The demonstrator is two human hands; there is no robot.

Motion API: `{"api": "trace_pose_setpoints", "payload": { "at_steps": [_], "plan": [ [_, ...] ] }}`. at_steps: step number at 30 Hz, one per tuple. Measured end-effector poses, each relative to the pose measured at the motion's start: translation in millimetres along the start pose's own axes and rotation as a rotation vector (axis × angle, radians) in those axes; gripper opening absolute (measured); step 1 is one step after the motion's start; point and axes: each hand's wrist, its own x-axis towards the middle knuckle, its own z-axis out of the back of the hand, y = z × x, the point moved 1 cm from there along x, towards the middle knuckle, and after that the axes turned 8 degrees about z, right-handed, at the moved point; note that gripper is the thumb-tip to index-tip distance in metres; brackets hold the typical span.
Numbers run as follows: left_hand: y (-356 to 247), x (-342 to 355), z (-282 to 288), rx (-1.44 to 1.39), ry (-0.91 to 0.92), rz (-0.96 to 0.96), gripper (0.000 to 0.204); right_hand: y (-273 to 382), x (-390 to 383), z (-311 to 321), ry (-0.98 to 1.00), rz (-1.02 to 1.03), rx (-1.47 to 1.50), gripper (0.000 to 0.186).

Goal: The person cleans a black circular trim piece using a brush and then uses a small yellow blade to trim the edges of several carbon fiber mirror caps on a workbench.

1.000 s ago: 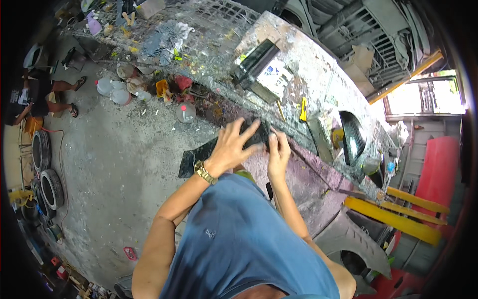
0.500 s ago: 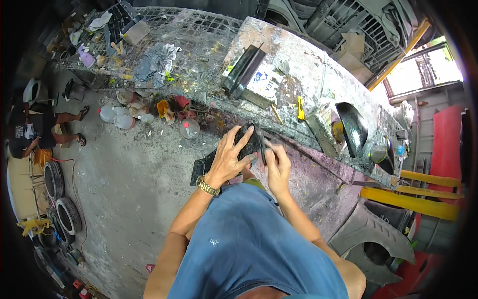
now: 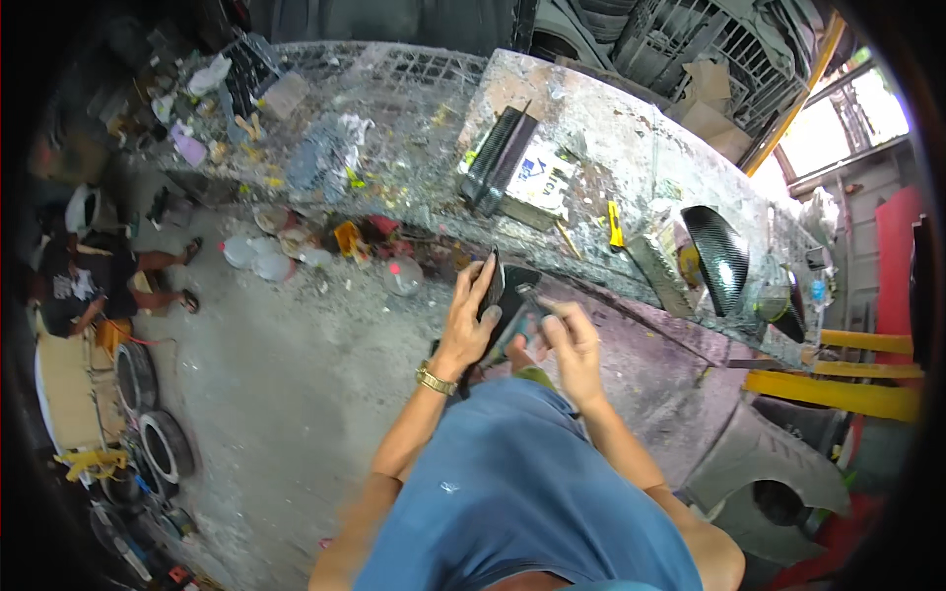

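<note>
My left hand [image 3: 467, 325], with a gold watch on its wrist, grips a dark, glossy black panel [image 3: 509, 298] in front of my body, below the bench's front edge. Its fingers lie along the panel's left side, which stands nearly edge-on to me. To the right of the panel is my right hand [image 3: 574, 347], fingers curled and thumb bent in. Something small and greyish shows at its fingertips, too smeared by motion to name. The lower part of the panel is hidden by my left hand and my blue shirt.
On the paint-stained bench [image 3: 621, 123] lie a black carbon-patterned piece [image 3: 500, 160] on a box, a yellow cutter [image 3: 615, 225] and a curved black shell [image 3: 717, 258]. Plastic bottles [image 3: 258, 258] stand beneath. At right is a grey fender [image 3: 734, 458]; at far left, a person [image 3: 89, 281] and tyres [image 3: 166, 445].
The black panel has been tilted up toward edge-on, and my left fingers have shifted to its left side. My right hand has moved slightly right and down. The whole view has shifted a little.
</note>
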Motion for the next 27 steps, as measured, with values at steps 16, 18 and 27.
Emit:
{"api": "trace_pose_setpoints", "payload": {
  "at_steps": [16,18,27],
  "plan": [
    [14.3,-1.3,13.1,-0.801,-0.031,0.357,0.080,49.6,57.3,-51.3,0.221,-0.006,-0.063,0.029],
    [12.0,-2.5,12.3,-0.772,-0.029,0.339,0.075,46.4,62.0,-56.5,0.180,0.117,-0.270,0.026],
    [-3.3,-2.0,13.6,-0.338,-0.079,0.214,0.082,34.2,59.6,-67.7,0.113,0.376,-0.351,0.009]
  ]
}}
